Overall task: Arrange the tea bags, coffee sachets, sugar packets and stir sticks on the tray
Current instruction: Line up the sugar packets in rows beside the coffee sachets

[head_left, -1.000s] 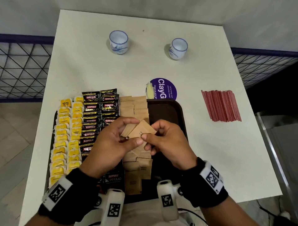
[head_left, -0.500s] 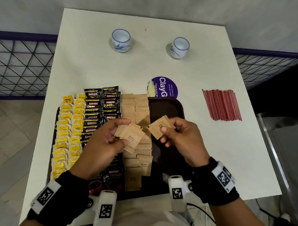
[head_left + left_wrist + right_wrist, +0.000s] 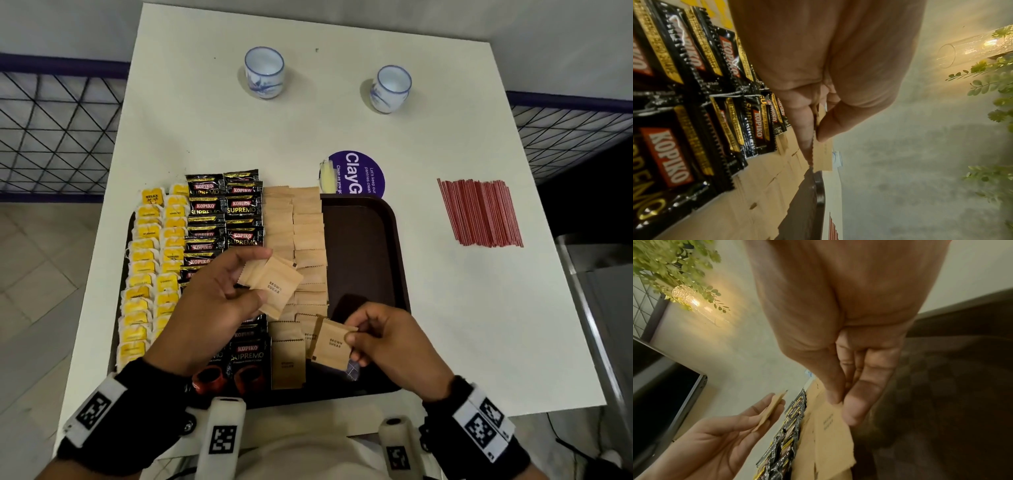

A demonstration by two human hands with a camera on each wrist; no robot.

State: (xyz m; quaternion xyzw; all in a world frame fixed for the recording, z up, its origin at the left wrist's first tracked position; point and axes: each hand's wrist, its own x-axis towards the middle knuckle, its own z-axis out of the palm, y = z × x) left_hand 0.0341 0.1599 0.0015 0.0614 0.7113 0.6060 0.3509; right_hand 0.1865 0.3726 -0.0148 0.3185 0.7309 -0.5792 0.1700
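A dark brown tray [image 3: 373, 240] carries yellow tea bags [image 3: 150, 270] in two columns at its left, black coffee sachets [image 3: 226, 219] beside them, and two columns of brown sugar packets [image 3: 294, 226]. My left hand [image 3: 219, 301] pinches a small stack of brown sugar packets [image 3: 274, 286] above the tray's middle. My right hand [image 3: 387, 339] pinches one brown sugar packet [image 3: 330, 346] low over the near end of the right sugar column. Red stir sticks [image 3: 479, 212] lie on the white table, right of the tray.
Two white-and-blue cups [image 3: 264, 72] [image 3: 390, 88] stand at the table's far side. A purple round sticker [image 3: 356, 174] sits just beyond the tray. A wire fence runs along both sides of the table [image 3: 479, 325].
My right hand pulled one sugar packet off the stack in my left hand, then carried it right and down toward the near end of the sugar column.
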